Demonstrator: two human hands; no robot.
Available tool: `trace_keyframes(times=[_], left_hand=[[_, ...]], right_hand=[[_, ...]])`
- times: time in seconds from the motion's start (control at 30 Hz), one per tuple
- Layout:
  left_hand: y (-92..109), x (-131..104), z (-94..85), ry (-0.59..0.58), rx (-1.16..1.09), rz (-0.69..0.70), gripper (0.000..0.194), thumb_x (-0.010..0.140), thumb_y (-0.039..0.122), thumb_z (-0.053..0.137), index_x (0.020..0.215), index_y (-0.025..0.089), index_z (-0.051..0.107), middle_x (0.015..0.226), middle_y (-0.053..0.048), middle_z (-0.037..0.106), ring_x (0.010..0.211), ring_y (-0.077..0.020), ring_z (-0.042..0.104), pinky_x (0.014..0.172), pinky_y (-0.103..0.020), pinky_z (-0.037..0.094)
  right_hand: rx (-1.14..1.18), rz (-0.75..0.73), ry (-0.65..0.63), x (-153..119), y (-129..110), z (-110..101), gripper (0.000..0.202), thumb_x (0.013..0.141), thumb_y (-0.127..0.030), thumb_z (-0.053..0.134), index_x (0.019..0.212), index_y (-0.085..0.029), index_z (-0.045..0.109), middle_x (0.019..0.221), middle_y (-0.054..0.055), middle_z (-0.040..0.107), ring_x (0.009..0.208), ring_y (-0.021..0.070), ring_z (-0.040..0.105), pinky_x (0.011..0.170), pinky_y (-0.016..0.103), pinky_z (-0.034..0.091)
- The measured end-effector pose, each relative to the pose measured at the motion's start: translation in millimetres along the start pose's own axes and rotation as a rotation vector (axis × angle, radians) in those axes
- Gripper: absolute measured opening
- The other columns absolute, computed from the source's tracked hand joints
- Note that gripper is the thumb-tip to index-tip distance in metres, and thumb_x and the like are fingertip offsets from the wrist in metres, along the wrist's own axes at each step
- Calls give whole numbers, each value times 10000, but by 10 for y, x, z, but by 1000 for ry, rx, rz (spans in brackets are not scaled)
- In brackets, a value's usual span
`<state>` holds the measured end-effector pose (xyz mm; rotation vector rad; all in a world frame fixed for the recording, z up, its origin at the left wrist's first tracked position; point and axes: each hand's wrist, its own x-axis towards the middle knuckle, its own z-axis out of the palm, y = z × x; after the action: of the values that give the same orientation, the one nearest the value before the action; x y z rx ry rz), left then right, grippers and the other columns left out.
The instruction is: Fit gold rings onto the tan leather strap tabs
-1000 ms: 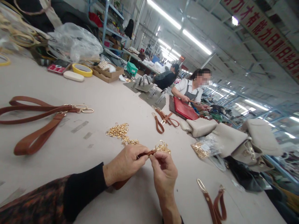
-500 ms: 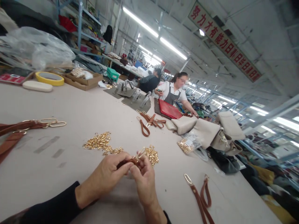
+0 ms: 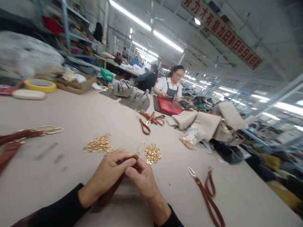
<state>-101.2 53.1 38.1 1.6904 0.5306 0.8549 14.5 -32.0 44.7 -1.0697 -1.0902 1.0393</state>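
Observation:
Both hands meet at the end of a brown leather strap (image 3: pixel 111 191), which hangs down beneath my left hand. My left hand (image 3: pixel 111 173) is closed on the strap. My right hand (image 3: pixel 144 178) pinches the same end from the other side. A gold oval ring (image 3: pixel 141 147) sticks up beyond the fingertips at that end. The fingers hide the exact spot they grip. Just past my hands lie two piles of small gold hardware, a left pile (image 3: pixel 99 143) and a right pile (image 3: pixel 152 153).
A brown strap with a gold ring (image 3: pixel 205 194) lies to the right, more brown straps (image 3: pixel 21 135) to the left, and short strap loops (image 3: pixel 151 119) ahead. Beige bags (image 3: pixel 205 124) and a bag of gold parts (image 3: pixel 189 138) sit at right. A co-worker (image 3: pixel 171 83) handles a red piece (image 3: pixel 169 105) across the table.
My hands have turned the strap, so its brown length now shows below my left hand and the gold ring stands clear of my fingers. The co-worker's hands have come together over the red piece.

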Motion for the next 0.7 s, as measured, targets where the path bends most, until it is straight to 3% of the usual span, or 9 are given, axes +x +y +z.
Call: trace_keyframes(times=[0.1,0.2,0.27,0.33,0.37,0.43,0.53,0.63,0.7], left_hand=[[78,-30,17,-87,-42,2,190,857,244,582,759,192,736,738,-20,634,766,-178,561,738,-257,403],[41,-3,32,-92,-146,-31,232,877,300,570,888,150,746,788,-44,656,718,-172,579,665,-250,434],[14,44,-38,13,-81,-57,290,872,336,576,1013,126,718,846,-57,662,680,-166,592,614,-245,460],[29,93,-224,147,214,-9,288,868,298,571,1072,134,692,908,-60,666,741,-171,615,676,-244,491],[50,114,-369,193,445,31,268,874,267,554,1076,152,687,936,-56,666,803,-175,622,742,-244,494],[98,137,-756,240,651,23,277,858,245,561,1092,141,667,1032,-97,650,909,-214,610,851,-288,472],[130,112,-1466,314,911,-67,294,824,242,573,1080,111,638,1117,-181,601,1082,-324,519,1000,-434,354],[92,18,-2098,375,1154,-238,153,795,255,582,812,115,643,894,-188,600,902,-369,542,896,-514,375],[48,-64,-2380,372,1267,-358,177,761,270,625,665,122,610,713,-133,559,730,-321,548,771,-448,417]], right_hand=[[-119,86,64,-63,89,-27,292,827,-342,694,1069,-178,681,968,43,687,918,177,629,809,249,501],[-42,151,153,-47,267,-131,355,770,-400,748,1019,-153,692,752,25,646,634,115,575,577,201,474],[59,218,249,-12,319,-236,433,703,-430,794,1010,-141,694,674,13,605,531,98,516,488,204,444],[153,255,388,15,276,-393,510,591,-416,858,983,-132,698,694,22,606,512,103,505,450,218,449],[195,243,479,21,223,-495,533,534,-391,883,961,-130,701,725,31,616,520,106,511,441,221,457],[276,158,679,6,78,-741,506,487,-324,898,916,-141,700,794,38,627,547,102,523,450,215,488],[411,-110,982,-103,-181,-1158,299,588,-213,844,829,-186,671,811,1,595,596,82,536,508,180,523],[480,-297,1212,-258,-384,-1490,133,766,-250,726,717,-193,617,834,30,587,663,86,568,509,166,510],[471,-298,1300,-309,-412,-1590,172,804,-314,685,691,-209,608,863,78,603,714,108,601,505,195,510]])
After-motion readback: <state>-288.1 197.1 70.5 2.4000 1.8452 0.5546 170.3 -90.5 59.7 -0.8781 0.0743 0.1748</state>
